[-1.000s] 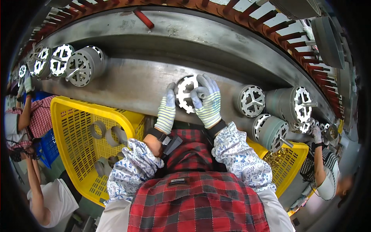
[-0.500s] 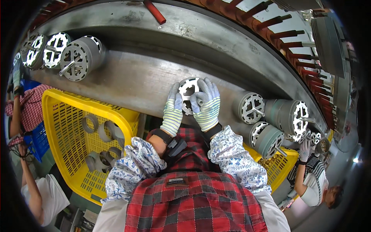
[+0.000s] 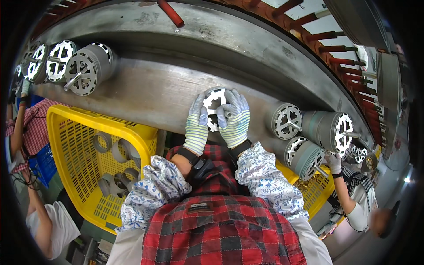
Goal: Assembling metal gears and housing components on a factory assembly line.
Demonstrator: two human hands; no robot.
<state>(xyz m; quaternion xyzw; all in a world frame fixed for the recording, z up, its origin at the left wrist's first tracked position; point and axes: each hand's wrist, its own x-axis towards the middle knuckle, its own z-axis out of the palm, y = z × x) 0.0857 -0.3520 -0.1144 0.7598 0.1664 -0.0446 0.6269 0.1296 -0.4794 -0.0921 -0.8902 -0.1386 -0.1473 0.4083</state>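
Between my gloved hands stands a cylindrical fixture, with a pale slotted metal disc (image 3: 213, 104) on top and a grey rim around it. My left hand (image 3: 196, 121) is wrapped round its left side, fingers pressed along the edge. On the other side my right hand (image 3: 236, 117) curls over the disc's edge. Its thumb and finger are at the short upright rod (image 3: 228, 115) in the middle. Both gloves have yellow-green stripes, and they hide much of the disc's sides. Underneath lies the metal bench (image 3: 150, 88).
Similar ring-stacked fixtures (image 3: 83, 73) stand on the left, with more fixtures (image 3: 285, 121) on the right. A yellow basket (image 3: 59, 132) holds loose grey rings (image 3: 102, 141). Another yellow basket (image 3: 322, 192) sits lower right. A red tube (image 3: 171, 13) lies on the far ledge. A co-worker's gloved hand (image 3: 334, 163) touches the right-hand stacks.
My hands keep nearly the same hold on the fixture. The view has shifted slightly. At the right, the co-worker's hand has moved left toward the nearer stacks.
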